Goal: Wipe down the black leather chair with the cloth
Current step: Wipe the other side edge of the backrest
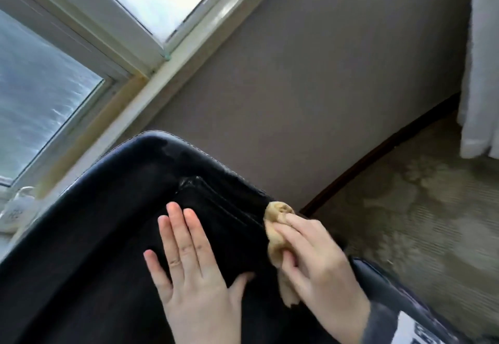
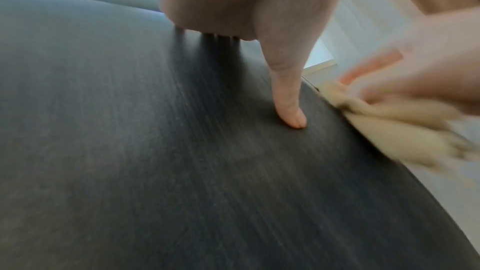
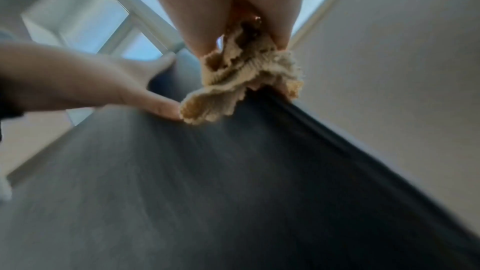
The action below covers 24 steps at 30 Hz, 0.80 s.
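Observation:
The black leather chair fills the lower left of the head view, its backrest curving up to a stitched top edge. My left hand lies flat on the leather with straight, spread fingers; its thumb presses the surface. My right hand grips a bunched beige cloth against the chair's right edge. From the right wrist the cloth hangs crumpled below my fingers onto the chair, next to the left hand. The left wrist view catches the cloth at the chair's rim.
A window with a pale frame stands behind the chair at upper left, a grey wall to its right. Patterned carpet lies at the right, a white curtain hangs at the far right, and a white object sits by the sill.

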{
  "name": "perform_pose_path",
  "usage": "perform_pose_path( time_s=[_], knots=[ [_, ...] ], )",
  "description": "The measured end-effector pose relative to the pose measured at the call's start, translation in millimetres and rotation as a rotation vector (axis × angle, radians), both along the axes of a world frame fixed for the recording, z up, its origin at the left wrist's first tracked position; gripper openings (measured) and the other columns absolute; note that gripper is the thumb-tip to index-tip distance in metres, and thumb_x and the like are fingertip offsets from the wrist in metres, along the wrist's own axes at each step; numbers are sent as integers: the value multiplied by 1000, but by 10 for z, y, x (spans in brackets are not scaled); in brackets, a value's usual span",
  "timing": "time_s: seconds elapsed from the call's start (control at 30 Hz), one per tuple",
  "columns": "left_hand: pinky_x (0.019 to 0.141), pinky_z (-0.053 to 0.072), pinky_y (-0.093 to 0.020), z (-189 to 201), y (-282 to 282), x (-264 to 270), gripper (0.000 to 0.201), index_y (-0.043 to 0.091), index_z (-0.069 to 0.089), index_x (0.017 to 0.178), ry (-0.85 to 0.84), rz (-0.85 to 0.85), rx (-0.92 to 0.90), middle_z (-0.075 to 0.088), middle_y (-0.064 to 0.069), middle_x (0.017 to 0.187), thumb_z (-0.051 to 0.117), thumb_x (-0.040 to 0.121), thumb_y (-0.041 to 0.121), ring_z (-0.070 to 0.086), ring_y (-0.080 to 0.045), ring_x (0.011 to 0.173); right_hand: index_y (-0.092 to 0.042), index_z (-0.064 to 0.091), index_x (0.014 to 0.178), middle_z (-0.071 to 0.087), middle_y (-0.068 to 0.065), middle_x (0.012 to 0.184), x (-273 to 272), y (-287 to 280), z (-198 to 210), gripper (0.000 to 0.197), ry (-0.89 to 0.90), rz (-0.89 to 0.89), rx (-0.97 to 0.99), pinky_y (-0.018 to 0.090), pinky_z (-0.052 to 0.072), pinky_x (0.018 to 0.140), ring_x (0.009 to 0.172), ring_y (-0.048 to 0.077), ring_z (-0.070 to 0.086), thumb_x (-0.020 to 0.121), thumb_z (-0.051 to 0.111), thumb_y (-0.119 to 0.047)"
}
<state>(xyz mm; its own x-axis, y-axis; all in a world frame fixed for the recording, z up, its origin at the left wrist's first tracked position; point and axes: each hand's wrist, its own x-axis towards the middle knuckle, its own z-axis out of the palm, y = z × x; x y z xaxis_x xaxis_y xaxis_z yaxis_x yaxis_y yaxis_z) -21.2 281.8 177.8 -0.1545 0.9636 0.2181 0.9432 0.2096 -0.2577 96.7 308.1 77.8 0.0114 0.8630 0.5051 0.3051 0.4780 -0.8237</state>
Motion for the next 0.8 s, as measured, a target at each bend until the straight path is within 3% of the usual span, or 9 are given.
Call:
perform_pose_path(
  time_s=[0.1, 0.17, 0.23, 0.3, 0.43, 0.53, 0.63, 0.73, 0.8],
  knots=[
    [118, -6, -39, -7, -14, 40, 158, 11, -8, 147, 15, 19, 26, -16, 0, 156, 90, 28, 46, -10, -15, 145, -10, 72, 93, 66, -4, 104, 311, -122, -523, 32, -167, 104, -302, 7, 34, 91, 89, 15, 60, 70, 51, -17],
    [118, -5, -40, -3, -32, 56, 156, 10, -7, 147, 30, 15, 40, -15, 0, 157, 89, 30, 46, -9, -15, 145, -18, 73, 90, 61, -15, 99, 511, -182, -652, 29, -179, 129, -476, 4, 34, 85, 83, 18, 68, 66, 57, -17],
    [118, -5, -39, -3, -27, 57, 156, 10, -7, 147, 35, 6, 65, -16, 0, 156, 89, 30, 47, -9, -15, 145, -23, 72, 96, 65, -13, 102, 563, -170, -541, 29, -76, 91, -442, 3, 34, 89, 90, 15, 67, 69, 59, -22],
    [118, -6, -39, -20, -36, 59, 155, 11, -8, 147, 34, 2, 68, -17, 1, 156, 89, 31, 45, -10, -14, 145, -21, 69, 108, 64, -6, 113, 421, -139, -232, 35, 60, 86, -318, 10, 37, 97, 103, 7, 59, 77, 55, -30],
    [118, -7, -37, -25, -44, 32, 152, 12, -9, 147, 54, -10, 90, -19, 3, 156, 89, 36, 44, -11, -13, 145, -14, 63, 119, 59, 0, 119, 16, -90, 157, 39, 114, 122, -101, 10, 31, 104, 109, 8, 49, 82, 54, -19],
    [118, -9, -36, -35, -28, 12, 153, 15, -13, 146, 34, -5, 106, -22, 6, 154, 90, 35, 42, -14, -11, 144, -12, 62, 120, 59, 0, 120, 22, -106, -143, 37, 131, 154, -132, 15, 34, 103, 108, 10, 49, 84, 52, -15],
    [117, -13, -35, -56, -22, 13, 153, 17, -16, 145, 25, 3, 106, -25, 8, 152, 89, 36, 41, -18, -11, 143, -12, 65, 114, 61, -2, 115, 229, -177, -619, 34, 16, 164, -331, 5, 28, 100, 106, 5, 47, 82, 53, -10],
    [117, -13, -35, -50, -39, 52, 152, 18, -18, 144, 18, 9, 116, -27, 10, 152, 89, 37, 39, -19, -11, 143, -11, 71, 103, 67, -1, 101, 475, -208, -987, 35, -152, 226, -548, -4, 24, 87, 95, 22, 60, 72, 58, -2],
    [117, -12, -34, -52, -65, 69, 151, 18, -17, 144, 1, -8, 132, -25, 9, 152, 90, 39, 35, -18, -11, 143, -13, 73, 100, 63, -15, 99, 614, -190, -1013, 34, -122, 190, -576, -5, 24, 86, 94, 25, 63, 72, 63, 4]
  ],
)
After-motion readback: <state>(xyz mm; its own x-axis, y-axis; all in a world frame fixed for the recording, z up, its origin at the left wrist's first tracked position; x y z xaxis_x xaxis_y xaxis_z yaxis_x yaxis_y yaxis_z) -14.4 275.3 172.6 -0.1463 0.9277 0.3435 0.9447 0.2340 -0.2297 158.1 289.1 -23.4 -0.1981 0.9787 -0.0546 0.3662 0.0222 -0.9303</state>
